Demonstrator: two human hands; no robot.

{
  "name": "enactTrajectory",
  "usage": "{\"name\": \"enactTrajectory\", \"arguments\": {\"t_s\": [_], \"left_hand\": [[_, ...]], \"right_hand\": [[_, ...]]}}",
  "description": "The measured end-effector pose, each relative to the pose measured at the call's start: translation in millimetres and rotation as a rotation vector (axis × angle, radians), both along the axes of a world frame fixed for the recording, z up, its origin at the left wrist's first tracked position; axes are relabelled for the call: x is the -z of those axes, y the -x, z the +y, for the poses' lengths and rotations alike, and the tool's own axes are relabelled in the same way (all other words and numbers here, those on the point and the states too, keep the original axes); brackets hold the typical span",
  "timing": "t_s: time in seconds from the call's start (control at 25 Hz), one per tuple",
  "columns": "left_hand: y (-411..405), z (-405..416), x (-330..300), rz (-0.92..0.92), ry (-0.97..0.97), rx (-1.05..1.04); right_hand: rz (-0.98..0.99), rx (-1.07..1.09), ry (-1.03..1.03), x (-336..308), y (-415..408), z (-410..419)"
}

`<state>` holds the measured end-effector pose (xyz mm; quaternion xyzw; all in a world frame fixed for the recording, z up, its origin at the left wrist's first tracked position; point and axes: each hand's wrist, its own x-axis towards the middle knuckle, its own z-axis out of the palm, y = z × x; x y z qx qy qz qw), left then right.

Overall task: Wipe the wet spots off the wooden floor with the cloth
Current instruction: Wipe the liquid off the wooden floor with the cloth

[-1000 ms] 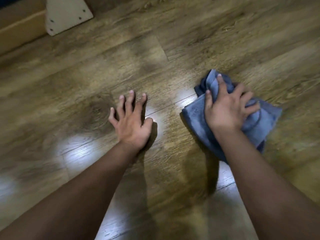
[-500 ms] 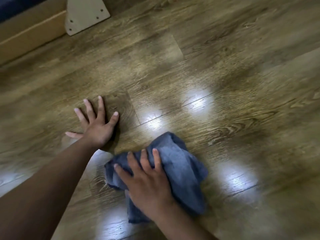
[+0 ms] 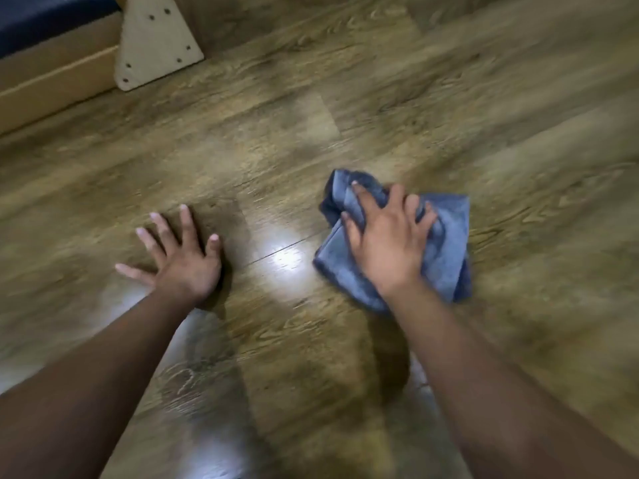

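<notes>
Pressing the bunched cloth (image 3: pixel 446 243) flat for wiping, the right hand (image 3: pixel 387 243) spreads over it while the empty, open left hand (image 3: pixel 183 261) props on the floor (image 3: pixel 449 98).

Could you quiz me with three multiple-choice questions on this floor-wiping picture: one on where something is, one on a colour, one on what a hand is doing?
1. Where does the pale bracket with screw holes sit?
A. top left, against the furniture
B. under the cloth
C. bottom right corner

2. What colour is the cloth?
A. red
B. blue-grey
C. white

3. What is the left hand doing?
A. gripping the cloth
B. raised in the air
C. lying flat on the floor, fingers spread

Answers:
1. A: the bracket stands at the top left by the wooden furniture edge.
2. B: the cloth is blue-grey and bunched.
3. C: the left hand is spread bare on the floor, while the right hand presses on the cloth.
</notes>
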<state>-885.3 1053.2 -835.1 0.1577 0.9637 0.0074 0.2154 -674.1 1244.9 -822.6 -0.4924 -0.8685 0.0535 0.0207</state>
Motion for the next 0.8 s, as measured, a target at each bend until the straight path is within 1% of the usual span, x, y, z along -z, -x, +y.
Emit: {"name": "enactTrajectory", "arguments": {"t_s": [0.04, 0.08, 0.16, 0.2, 0.24, 0.32, 0.44, 0.52, 0.6, 0.68, 0.76, 0.8], "left_hand": [[-12, 17, -2, 0.053, -0.108, -0.001], [-31, 38, -3, 0.064, -0.274, 0.03], [-86, 91, -9, -0.028, -0.625, 0.195], [-115, 117, -12, -0.085, -0.752, 0.293], [-144, 140, -15, -0.135, -0.842, 0.375], [-202, 184, -21, -0.235, -0.952, 0.482], [-270, 232, -21, -0.357, -1.065, 0.507], [-307, 258, -16, -0.368, -1.055, 0.527], [-334, 282, -10, -0.281, -0.957, 0.619], [-354, 310, 0, -0.135, -0.765, 0.718], [-360, 328, 13, 0.048, -0.557, 0.814], [-361, 333, 19, 0.118, -0.489, 0.843]], "right_hand": [[0.016, -0.014, -0.004, -2, -18, -24], [0.041, -0.039, 0.002, -1, -40, -49], [0.084, -0.101, 0.008, 3, -84, -76], [0.098, -0.105, 0.015, 7, -102, -74], [0.113, -0.077, 0.021, 9, -117, -64], [0.102, 0.034, -0.005, 10, -150, -26], [0.046, 0.184, -0.065, 8, -199, 48], [0.018, 0.261, -0.077, 8, -234, 98], [0.009, 0.31, -0.082, 8, -262, 142], [0.01, 0.332, -0.1, 10, -285, 185], [0.02, 0.334, -0.111, 14, -302, 223], [0.023, 0.342, -0.115, 17, -309, 244]]}}
